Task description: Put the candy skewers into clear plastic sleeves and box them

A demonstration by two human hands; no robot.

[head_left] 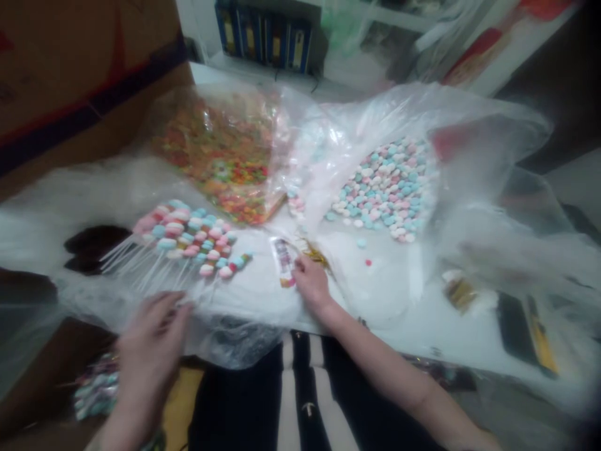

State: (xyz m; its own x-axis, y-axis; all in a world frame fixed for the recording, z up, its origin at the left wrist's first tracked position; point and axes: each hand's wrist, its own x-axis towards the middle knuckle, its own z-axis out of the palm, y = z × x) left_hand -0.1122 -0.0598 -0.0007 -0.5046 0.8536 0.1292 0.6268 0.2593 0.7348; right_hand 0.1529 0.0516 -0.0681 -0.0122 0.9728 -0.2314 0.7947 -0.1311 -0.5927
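My left hand [154, 344] is at the front left edge of the table, fingers curled and pressed together. What it holds, if anything, is hidden. Just beyond it lies a pile of candy skewers [188, 235], pink, blue and white sweets on white sticks. One skewer [239, 262] at the right of the pile has a blue, red and green row. My right hand [310, 282] is pinched at the right edge of a small printed plastic packet [282, 260]. Gold twist ties [317, 254] lie right behind its fingers. The picture is blurred.
Behind are a clear bag of orange, red and green gummies [239, 169] and an opened bag of pastel sweets [385, 188]. A cardboard box [84, 69] stands left. A dark pad [516, 329] and yellow cutter [542, 338] lie right. More wrapped sweets [96, 388] are below left.
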